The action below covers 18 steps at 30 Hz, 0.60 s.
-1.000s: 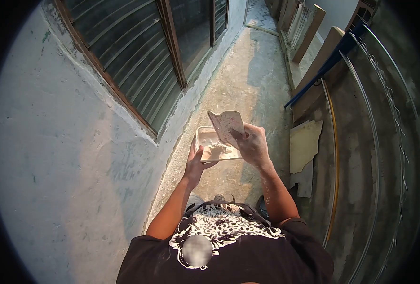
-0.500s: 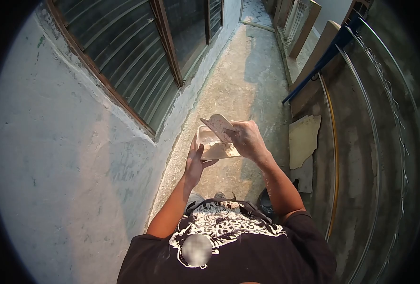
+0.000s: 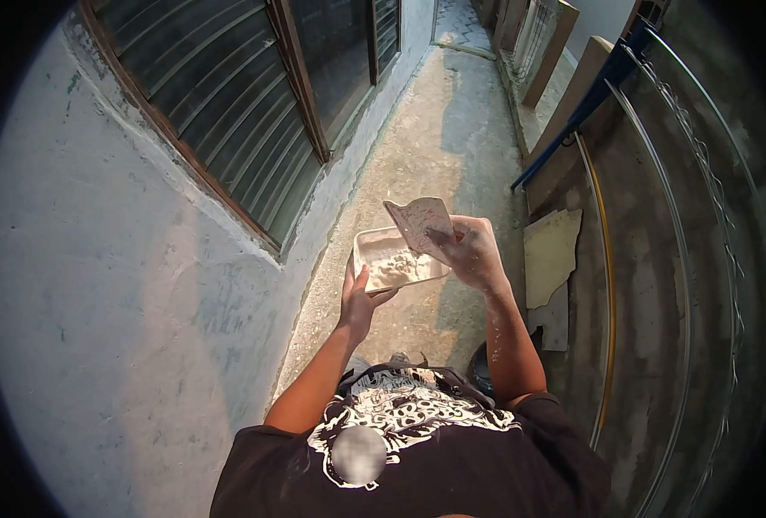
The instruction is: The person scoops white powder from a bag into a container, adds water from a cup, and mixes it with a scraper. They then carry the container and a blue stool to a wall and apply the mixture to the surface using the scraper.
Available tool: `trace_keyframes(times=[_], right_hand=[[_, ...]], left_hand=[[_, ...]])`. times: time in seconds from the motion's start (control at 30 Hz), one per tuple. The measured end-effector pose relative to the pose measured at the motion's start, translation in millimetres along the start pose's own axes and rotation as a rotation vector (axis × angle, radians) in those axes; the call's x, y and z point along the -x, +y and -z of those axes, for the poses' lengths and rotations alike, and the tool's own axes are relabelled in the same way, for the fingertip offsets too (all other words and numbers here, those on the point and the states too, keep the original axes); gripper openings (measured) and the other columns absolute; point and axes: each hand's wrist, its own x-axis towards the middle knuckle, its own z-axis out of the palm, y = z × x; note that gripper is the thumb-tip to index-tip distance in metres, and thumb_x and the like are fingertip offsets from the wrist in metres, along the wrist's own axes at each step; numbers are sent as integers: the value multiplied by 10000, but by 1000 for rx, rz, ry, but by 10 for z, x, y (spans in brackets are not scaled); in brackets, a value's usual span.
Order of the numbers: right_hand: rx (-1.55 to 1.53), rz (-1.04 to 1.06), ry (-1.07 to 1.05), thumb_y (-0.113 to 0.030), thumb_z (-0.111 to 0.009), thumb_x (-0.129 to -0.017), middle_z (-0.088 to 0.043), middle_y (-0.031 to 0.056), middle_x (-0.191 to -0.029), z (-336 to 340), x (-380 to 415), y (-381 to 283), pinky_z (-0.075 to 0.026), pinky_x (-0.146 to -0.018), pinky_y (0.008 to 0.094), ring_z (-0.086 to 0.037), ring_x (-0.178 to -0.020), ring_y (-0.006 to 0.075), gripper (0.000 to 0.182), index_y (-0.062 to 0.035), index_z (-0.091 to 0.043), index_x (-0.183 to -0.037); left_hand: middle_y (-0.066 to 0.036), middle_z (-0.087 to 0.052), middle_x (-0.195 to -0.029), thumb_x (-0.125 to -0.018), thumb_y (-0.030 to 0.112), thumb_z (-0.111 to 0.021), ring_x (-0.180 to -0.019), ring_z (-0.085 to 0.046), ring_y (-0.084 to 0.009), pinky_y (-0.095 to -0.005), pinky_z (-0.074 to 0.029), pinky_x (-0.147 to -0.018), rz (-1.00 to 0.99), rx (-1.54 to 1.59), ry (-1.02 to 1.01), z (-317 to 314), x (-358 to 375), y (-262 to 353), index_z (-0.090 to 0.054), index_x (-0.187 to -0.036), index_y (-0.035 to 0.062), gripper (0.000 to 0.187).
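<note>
My left hand (image 3: pixel 363 300) grips the near left side of a shallow rectangular plastic tub (image 3: pixel 359 250), thumb up at the rim and fingers underneath. Whitish, lumpy paste (image 3: pixel 400 268) lies inside it. In my right hand (image 3: pixel 476 253) is a flat putty spreader (image 3: pixel 419 223), pinkish and smeared, with a curved upper edge. It is tilted up over the far right part of the tub, pinched between thumb and fingers. Pale residue coats my right hand and speckles the forearm.
A rough plastered wall (image 3: pixel 124 285) with a brown-framed louvre window (image 3: pixel 214 112) runs along the left. The narrow concrete walkway (image 3: pixel 413 129) leads ahead. On the right are metal rods and a yellow pipe (image 3: pixel 605 285), a blue bar (image 3: pixel 564 138) and a broken board (image 3: pixel 550 257).
My right hand has moved slightly right, and the spreader has turned to show more of its flat face. More of the tub's inside and the paste now shows.
</note>
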Motion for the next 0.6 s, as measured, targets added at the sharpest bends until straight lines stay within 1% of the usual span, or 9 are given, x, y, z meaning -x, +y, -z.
trace_keyframes(times=[0.07,0.13,0.17,0.23,0.3,0.37,0.5,0.53,0.6], right_hand=[[10,24,22,-101,-710,-886,-685,156,-708,-35,3,6,-471,-579,341,-556,-594,118,170,28,-732,-995],[91,86,20,-87,-691,-852,-688,189,-773,-157,-8,78,-501,-620,394,-654,-643,319,168,-16,-746,-994],[81,155,-4,-83,-682,-835,-707,197,-855,-219,6,124,-523,-665,420,-665,-730,379,204,-39,-750,-1022],[115,333,-94,-69,-673,-820,-711,204,-898,-251,53,192,-539,-704,419,-682,-772,369,243,-43,-749,-1050],[146,337,-138,-64,-671,-844,-714,200,-884,-137,77,150,-546,-708,401,-692,-765,356,230,-43,-749,-1058],[-119,7,-167,-72,-672,-872,-716,197,-867,3,83,109,-542,-691,386,-692,-733,334,214,-36,-745,-1069],[-8,141,-119,-72,-673,-880,-714,200,-864,-33,102,-24,-533,-687,380,-686,-734,329,203,-6,-729,-1063],[-44,283,-132,-59,-668,-859,-718,196,-896,-114,112,6,-533,-713,388,-682,-780,352,219,-12,-730,-1063],[141,305,-239,-61,-656,-847,-716,193,-930,-189,127,39,-534,-735,412,-674,-816,370,231,-37,-745,-1058]], left_hand=[[-192,-390,-1496,-1073,280,-409,-1248,-578,-349,-513,-527,-1018,-16,-43,-73,-38,26,-31,-45,-1593,122,654],[-193,-419,-1474,-1071,310,-421,-1255,-573,-335,-511,-520,-1025,-35,-104,-117,-123,70,-80,-92,-1583,120,637],[-193,-419,-1474,-1071,310,-421,-1255,-573,-335,-511,-520,-1025,-31,-108,-126,-111,54,-99,-92,-1583,120,637],[-192,-421,-1466,-1069,316,-427,-1256,-572,-335,-510,-522,-1022,-2,-30,-170,-56,-21,-113,-145,-1565,119,603],[-189,-422,-1458,-1062,330,-444,-1252,-573,-336,-511,-524,-1020,-24,-30,-163,-68,-7,-84,-174,-1550,111,599],[-185,-421,-1456,-1051,336,-462,-1250,-573,-339,-511,-522,-1025,-16,-21,-84,-58,18,-60,-170,-1550,105,623],[-187,-420,-1452,-1027,345,-513,-1270,-553,-355,-504,-517,-1034,-40,-10,-105,-44,15,-76,-160,-1554,107,678],[-187,-420,-1452,-1027,345,-513,-1270,-553,-355,-504,-517,-1034,-42,-10,-104,2,-11,-100,-160,-1554,107,678],[-194,-418,-1453,-1006,372,-558,-1269,-554,-355,-514,-516,-1034,-74,-38,-158,78,-42,-124,-143,-1558,110,738]])
